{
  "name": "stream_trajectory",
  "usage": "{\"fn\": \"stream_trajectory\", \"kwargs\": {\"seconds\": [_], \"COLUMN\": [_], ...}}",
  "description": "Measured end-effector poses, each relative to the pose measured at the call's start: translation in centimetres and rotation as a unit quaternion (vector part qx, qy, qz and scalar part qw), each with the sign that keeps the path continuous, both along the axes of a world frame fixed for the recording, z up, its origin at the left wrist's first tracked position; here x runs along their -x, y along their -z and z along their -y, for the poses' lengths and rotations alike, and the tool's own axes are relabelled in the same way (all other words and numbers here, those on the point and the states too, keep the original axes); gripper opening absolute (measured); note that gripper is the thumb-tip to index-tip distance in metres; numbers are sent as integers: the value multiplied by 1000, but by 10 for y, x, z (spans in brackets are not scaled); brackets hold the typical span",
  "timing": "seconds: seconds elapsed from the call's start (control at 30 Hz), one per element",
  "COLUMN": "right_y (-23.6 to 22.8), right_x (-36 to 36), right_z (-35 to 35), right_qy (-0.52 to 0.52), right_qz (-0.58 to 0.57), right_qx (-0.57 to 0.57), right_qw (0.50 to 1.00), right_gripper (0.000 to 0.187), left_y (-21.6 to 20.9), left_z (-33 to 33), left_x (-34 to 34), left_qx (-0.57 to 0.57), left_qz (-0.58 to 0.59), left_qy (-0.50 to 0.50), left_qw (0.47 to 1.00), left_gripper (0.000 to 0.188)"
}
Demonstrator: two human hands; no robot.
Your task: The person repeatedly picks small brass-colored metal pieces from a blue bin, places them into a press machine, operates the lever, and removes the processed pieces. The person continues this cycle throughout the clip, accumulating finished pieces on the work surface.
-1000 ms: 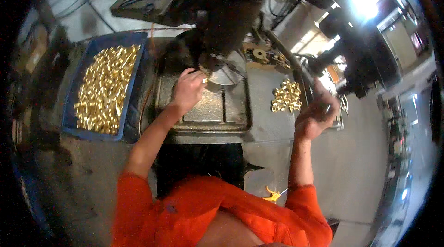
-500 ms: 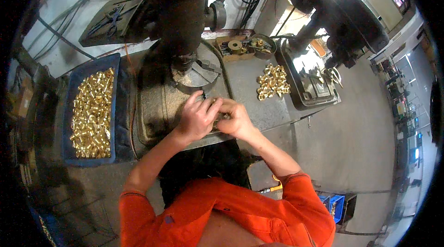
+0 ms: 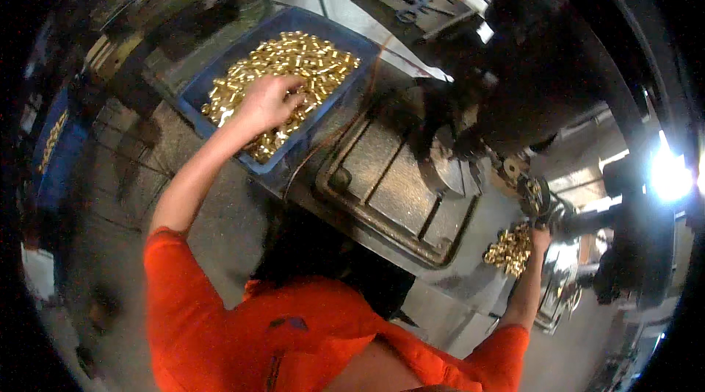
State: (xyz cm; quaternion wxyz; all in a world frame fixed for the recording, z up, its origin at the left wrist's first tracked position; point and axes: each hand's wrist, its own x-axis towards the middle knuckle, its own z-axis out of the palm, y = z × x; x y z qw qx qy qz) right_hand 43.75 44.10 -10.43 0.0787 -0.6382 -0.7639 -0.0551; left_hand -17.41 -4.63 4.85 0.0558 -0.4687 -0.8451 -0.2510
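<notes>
My left hand (image 3: 272, 103) is over the blue plastic bin (image 3: 192, 114), down at the heap of small brass fittings (image 3: 312, 61) inside it. Its fingers are bent and slightly apart, with nothing visible between them. At the right, my right hand (image 3: 541, 236) is stretched out beside a small pile of brass fittings (image 3: 507, 251) on the bench. Its fingers are blurred and in shadow, so whether they hold anything cannot be seen.
Between my arms is a drill press base (image 3: 382, 186) with a raised rim and a round vise (image 3: 445, 175). A tray of pliers (image 3: 411, 6) is beyond it. Another machine (image 3: 617, 223) stands at the far right. A second blue bin (image 3: 51, 149) is at the far left.
My view has turned left. My hands were together in front of the drill press; now they are spread apart, the left at the blue bin and the right beside the small pile.
</notes>
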Motion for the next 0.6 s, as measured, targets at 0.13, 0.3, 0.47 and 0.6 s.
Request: {"fn": "stream_trajectory", "kwargs": {"seconds": [0.13,0.3,0.47,0.6], "right_y": [17,9,-31,-49], "right_x": [-17,-18,-6,9], "right_z": [-11,24,132,250], "right_qy": [-34,3,-60,-61], "right_qz": [36,-179,-317,-441], "right_qx": [43,8,7,57], "right_qw": [998,984,947,893], "right_gripper": [37,32,31,35], "left_y": [26,37,51,69], "left_z": [-8,-71,-137,-173], "left_x": [55,76,93,103], "left_qx": [-4,79,102,166], "left_qz": [0,-1,-8,-1], "left_qy": [-5,-14,-48,-52], "left_qw": [1000,997,994,985], "left_gripper": [26,35,30,29]}}
